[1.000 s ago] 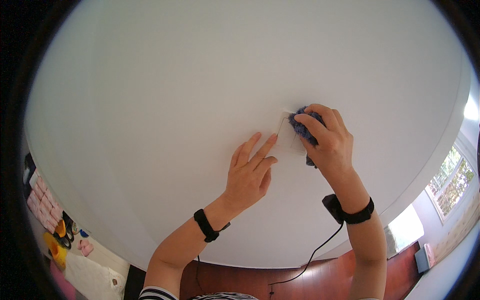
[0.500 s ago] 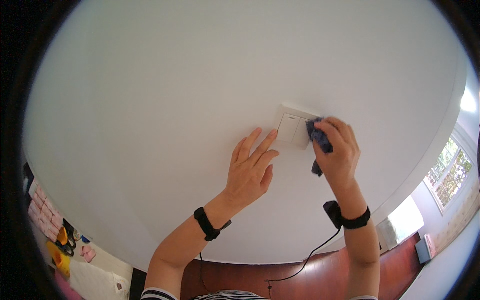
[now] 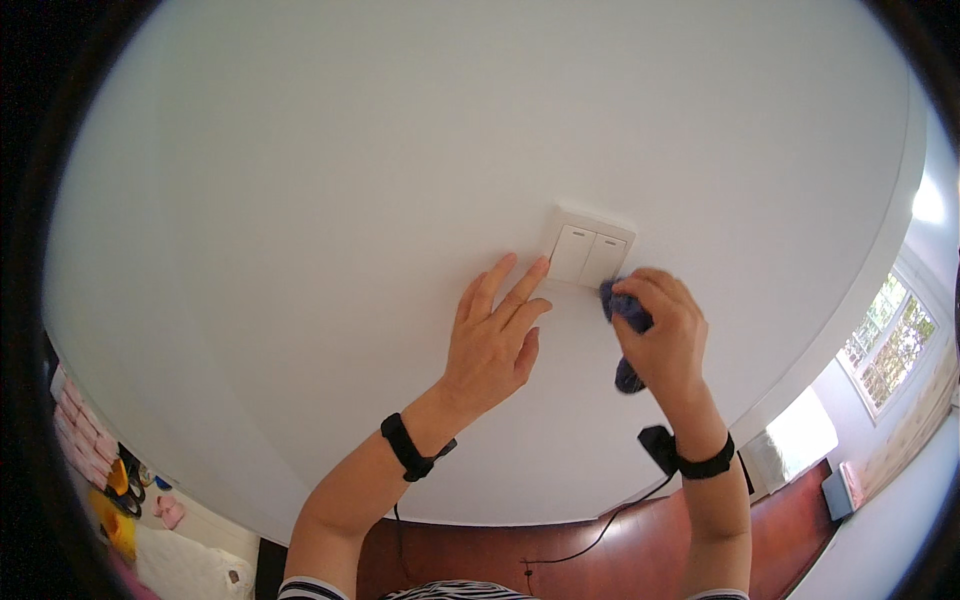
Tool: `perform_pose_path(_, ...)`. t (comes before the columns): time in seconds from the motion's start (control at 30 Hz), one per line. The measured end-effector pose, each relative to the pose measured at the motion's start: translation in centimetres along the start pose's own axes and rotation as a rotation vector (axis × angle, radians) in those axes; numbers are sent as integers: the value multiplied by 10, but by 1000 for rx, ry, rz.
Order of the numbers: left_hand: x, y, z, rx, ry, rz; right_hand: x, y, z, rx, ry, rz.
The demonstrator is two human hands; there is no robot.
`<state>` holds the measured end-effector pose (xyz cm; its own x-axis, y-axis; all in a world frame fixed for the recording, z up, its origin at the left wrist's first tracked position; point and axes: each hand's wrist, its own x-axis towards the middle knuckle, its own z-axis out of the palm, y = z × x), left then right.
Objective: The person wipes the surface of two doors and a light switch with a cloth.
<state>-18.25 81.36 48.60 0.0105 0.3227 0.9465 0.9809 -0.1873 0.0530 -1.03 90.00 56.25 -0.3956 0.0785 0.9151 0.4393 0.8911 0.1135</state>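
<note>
A white double light switch (image 3: 590, 250) is set in the white wall. Bunched in the closed fingers of my right hand (image 3: 668, 335) is a dark blue cloth (image 3: 630, 308), pressed at the switch plate's lower right corner. A loose end of the cloth hangs below my fingers. My left hand (image 3: 492, 340) rests with spread fingers against the wall, its index fingertip at the plate's left edge; it holds nothing. Both wrists wear black bands, and a small black box sits beside the right one.
Thin black cables (image 3: 590, 550) run down from the wristbands above the reddish-brown floor (image 3: 450, 548). At the lower left are pink-wrapped packs (image 3: 82, 425), pink slippers (image 3: 169, 511) and a white mat (image 3: 185, 565). A window (image 3: 888, 340) and a pale wall lie at the right.
My right hand has moved down with the cloth, from the switch's right edge to its lower right corner, uncovering the right rocker. My left hand stays by the plate.
</note>
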Motion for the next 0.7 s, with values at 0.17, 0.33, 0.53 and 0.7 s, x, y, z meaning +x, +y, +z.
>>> perform_pose_path(0.17,-2,0,5,-24,17,14,19,5,-4,62,227,2)
perform_pose_path(0.33,-2,-2,2,-26,14,3,20,3,3,-3,8,29)
perform_pose_path(0.53,0,-5,-5,-73,36,-17,16,-14,0,189,1,14)
perform_pose_path(0.7,-1,-11,-7,-253,226,-80,54,-36,20,45,198,-184)
